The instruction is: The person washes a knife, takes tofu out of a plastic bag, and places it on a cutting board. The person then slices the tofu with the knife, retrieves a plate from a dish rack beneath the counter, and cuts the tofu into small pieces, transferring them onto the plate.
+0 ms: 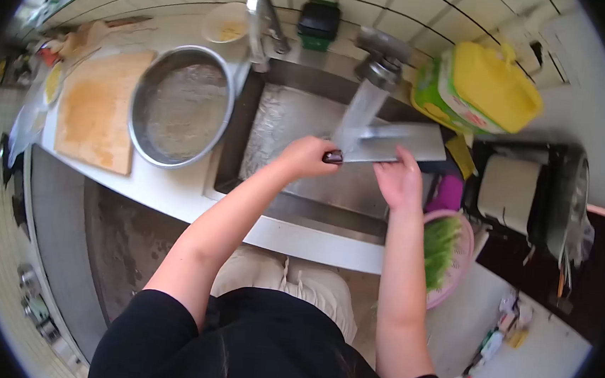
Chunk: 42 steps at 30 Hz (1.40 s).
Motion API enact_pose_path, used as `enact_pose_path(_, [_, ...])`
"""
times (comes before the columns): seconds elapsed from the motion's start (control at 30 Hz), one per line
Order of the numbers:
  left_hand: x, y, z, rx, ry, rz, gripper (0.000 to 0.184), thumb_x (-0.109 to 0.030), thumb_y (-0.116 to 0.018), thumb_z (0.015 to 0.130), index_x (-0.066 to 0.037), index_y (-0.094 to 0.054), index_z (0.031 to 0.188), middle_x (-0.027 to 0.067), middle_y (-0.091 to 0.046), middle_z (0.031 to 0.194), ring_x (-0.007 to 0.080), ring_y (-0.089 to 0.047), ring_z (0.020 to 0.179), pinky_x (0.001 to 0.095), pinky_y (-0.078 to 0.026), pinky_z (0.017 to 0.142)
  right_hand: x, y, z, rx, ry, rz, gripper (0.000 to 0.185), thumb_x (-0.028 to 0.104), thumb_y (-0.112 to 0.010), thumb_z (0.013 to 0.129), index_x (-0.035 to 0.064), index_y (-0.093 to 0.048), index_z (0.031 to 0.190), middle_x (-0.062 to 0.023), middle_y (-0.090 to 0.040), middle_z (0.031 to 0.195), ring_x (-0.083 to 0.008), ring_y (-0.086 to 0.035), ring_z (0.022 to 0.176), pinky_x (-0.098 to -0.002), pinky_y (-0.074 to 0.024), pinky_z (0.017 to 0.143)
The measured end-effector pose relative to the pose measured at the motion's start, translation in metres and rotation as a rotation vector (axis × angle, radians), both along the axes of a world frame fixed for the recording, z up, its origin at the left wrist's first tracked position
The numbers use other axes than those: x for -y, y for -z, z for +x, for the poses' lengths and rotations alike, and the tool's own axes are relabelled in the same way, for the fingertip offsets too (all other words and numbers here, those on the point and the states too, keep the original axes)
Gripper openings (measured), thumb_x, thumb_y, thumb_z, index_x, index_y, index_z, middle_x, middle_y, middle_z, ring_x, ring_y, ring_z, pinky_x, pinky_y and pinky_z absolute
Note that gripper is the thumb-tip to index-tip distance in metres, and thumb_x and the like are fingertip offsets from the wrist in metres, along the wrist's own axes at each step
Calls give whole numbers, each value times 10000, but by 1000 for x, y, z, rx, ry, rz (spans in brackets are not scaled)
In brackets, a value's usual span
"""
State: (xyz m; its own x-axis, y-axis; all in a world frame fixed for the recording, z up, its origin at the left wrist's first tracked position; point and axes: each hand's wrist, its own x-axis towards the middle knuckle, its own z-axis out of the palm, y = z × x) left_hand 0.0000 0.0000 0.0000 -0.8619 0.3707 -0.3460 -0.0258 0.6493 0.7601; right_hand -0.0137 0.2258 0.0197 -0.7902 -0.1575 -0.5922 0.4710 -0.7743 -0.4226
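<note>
Over the metal sink (294, 206), my left hand (308, 156) is closed round the dark handle of a cleaver (406, 142). The wide blade lies across the stream under the running faucet (381, 71), and water splashes on it near the handle. My right hand (399, 177) is at the blade's lower edge toward its far end, its fingers stretched out and touching or very near the metal. Whether the fingertips press on the blade cannot be made out.
Left of the sink stand a round metal basin (135, 105) and a wooden cutting board (99, 112). A second tap (258, 33) rises behind. On the right are a yellow-green jug (467, 88), a black rack (564, 156) and a pink basket (462, 255) of greens.
</note>
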Motion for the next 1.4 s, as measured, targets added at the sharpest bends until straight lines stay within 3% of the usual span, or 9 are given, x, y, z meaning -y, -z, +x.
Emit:
enact_pose_path(0.17, [26, -18, 42, 7, -134, -284, 261, -286, -613, 844, -78, -641, 998, 144, -699, 922, 370, -658, 866, 482, -523, 749, -33, -2, 7, 143, -543, 131, 340, 134, -493, 958, -108, -503, 1196, -272, -542, 1287, -389, -535, 1225, -486, -444, 1056])
enact_pose_path(0.37, [65, -16, 84, 229, -227, -122, 385, -316, -655, 828, -11, -657, 1063, 209, -691, 942, 365, -664, 868, 434, -518, 782, 15, 24, -48, -97, -367, 186, 369, 101, -476, 953, -101, -499, 1261, -275, -537, 1311, -389, -523, 1243, -461, -442, 1058])
enact_pose_path(0.5, [74, -18, 102, 335, -299, 85, 444, -358, -672, 825, 1, -682, 1086, 158, -697, 855, 252, -664, 753, 360, -526, 716, 8, 45, -102, -177, -301, 309, 337, 82, -518, 921, -91, -540, 1210, -216, -596, 1201, -350, -577, 1156, -439, -450, 1042])
enact_pose_path(0.63, [75, -27, 119, 507, -438, 300, 423, -380, -661, 851, -49, -686, 1113, 34, -628, 733, 127, -580, 621, 288, -488, 556, -18, 68, -141, -130, -212, 925, 317, 109, -548, 867, 29, -569, 1173, -62, -626, 1111, -195, -586, 1066, -382, -477, 905])
enact_pose_path(0.77, [81, -34, 139, 539, -459, 369, 424, -388, -646, 863, -65, -673, 1136, 14, -602, 701, 107, -556, 594, 272, -469, 525, -10, 68, -177, -324, -363, 523, 218, 62, -583, 840, 117, -588, 1051, 8, -624, 1019, -126, -571, 905, -335, -429, 755])
enact_pose_path(0.93, [97, -42, 174, 612, -531, 489, 335, -376, -615, 915, -72, -677, 1041, -19, -527, 654, 70, -473, 541, 254, -397, 476, 0, 63, -195, -324, -480, 1158, 122, 73, -521, 793, 133, -518, 900, 12, -397, 651, -124, -392, 552, -276, -312, 498])
enact_pose_path(1.03, [115, -60, 200, 650, -587, 586, 343, -387, -589, 947, -62, -672, 1018, -32, -502, 645, 59, -438, 524, 247, -372, 467, -3, 21, -162, -288, -657, 1077, 133, 136, -557, 813, 121, -533, 943, 32, -457, 684, -81, -423, 571, -275, -314, 484])
enact_pose_path(1.17, [159, -72, 263, 680, -684, 766, 384, -392, -549, 987, -29, -667, 1032, -40, -469, 620, 53, -394, 496, 235, -336, 462, -14, 26, -99, -184, -688, 1137, 517, 167, -546, 882, 140, -437, 1387, -24, -538, 878, -131, -522, 694, -270, -421, 554])
enact_pose_path(1.4, [297, -104, 459, 617, -1010, 1018, 328, -259, -525, 1010, 38, -640, 1088, -21, -460, 606, 57, -380, 498, 217, -314, 453, 78, -73, 79, -235, -987, 874, 407, 203, -525, 963, 9, -525, 1321, -153, -621, 1220, -249, -660, 1019, -331, -534, 799])
